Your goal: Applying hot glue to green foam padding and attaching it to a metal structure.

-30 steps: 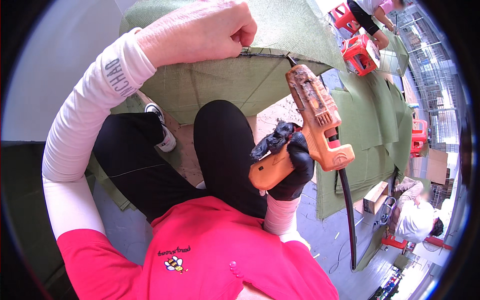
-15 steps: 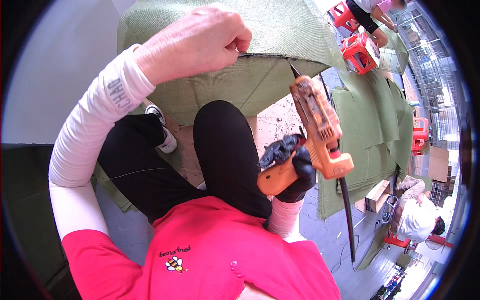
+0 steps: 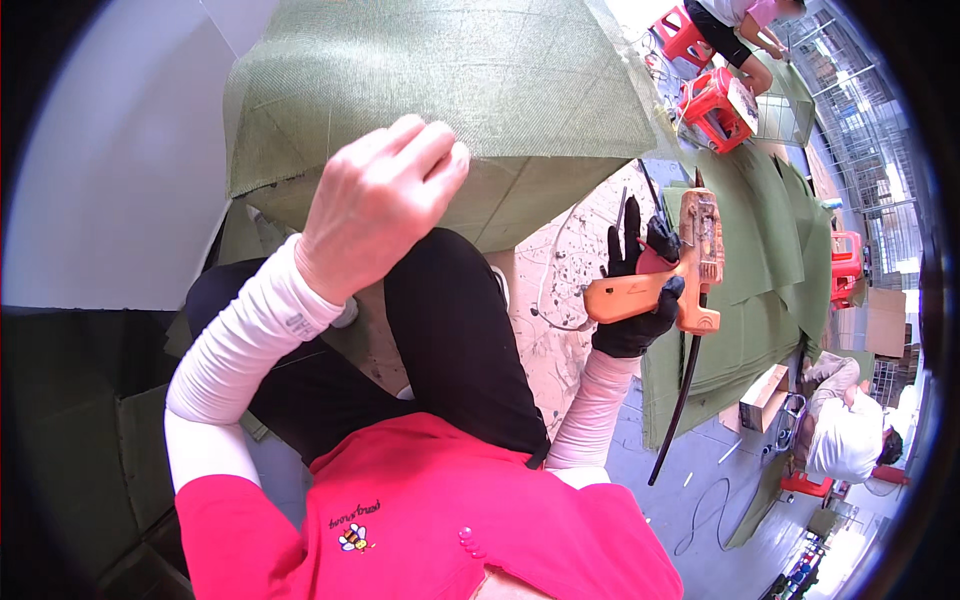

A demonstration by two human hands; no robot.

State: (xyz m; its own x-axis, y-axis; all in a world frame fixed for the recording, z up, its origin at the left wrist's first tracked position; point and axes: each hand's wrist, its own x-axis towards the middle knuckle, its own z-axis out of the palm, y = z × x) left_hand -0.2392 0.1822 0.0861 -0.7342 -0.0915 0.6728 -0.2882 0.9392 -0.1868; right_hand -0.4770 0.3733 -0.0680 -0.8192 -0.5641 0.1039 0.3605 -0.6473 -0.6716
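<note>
A: Left hand [image 3: 375,205] is on the green fabric panel [image 3: 440,80], fingers curled over, knuckles up, pressing right at the fold line where the upper face turns under. Whether anything is pinched beneath those fingers, I can't tell.

B: And the right hand [image 3: 635,300], black glove, is wrapped closed around the grip of the orange glue gun [image 3: 675,270]. The gun hangs off to the side over the spattered floor [image 3: 560,300], nozzle pointing away, not touching the fabric.

A: So how far along? I'd judge mid-job. The fold under the left hand looks pressed flat, while the flap below it, towards the knee, looks loose. No glue line is visible, so I won't say which seams are bonded.

B: To the right lie more green sheets [image 3: 760,250], flat on the ground, which reads to me as work still waiting.

A: Room to move: the panel's near edge sits just above the black trousers [image 3: 450,330], so it's tight there. The black cord [image 3: 685,400] trails down beside the right forearm.

B: Open floor between knee and gun gives a free lane. Further right, a red stool [image 3: 715,105], and another person [image 3: 845,430] crouched, well apart.
</note>
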